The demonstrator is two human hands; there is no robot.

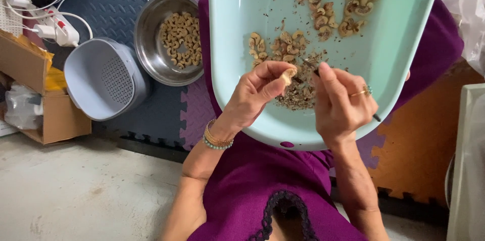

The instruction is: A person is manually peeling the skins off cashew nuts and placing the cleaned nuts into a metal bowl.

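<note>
- Steel bowl (166, 39): on the floor mat, holding peeled cashews.
- Left hand (255, 94): palm-up over the tray (399, 39), fingers pinching one cashew (289, 75).
- Right hand (341, 102): fingers curled, gripping a thin pick (310, 66), tip beside the cashew.

A pale mint-green basin (242, 8) is noted, scattered with beige cashew kernels (283, 44) and brown husk flakes (298, 94). A purple garment (252, 180) with dark scalloped trim is recorded. Gold and teal-beaded bracelets (217, 140) are seen. A silver steel bowl (151, 49), a grey-lilac perforated strainer (101, 79), and purple, navy and orange textured foam mats (192, 104) are observed.
</note>
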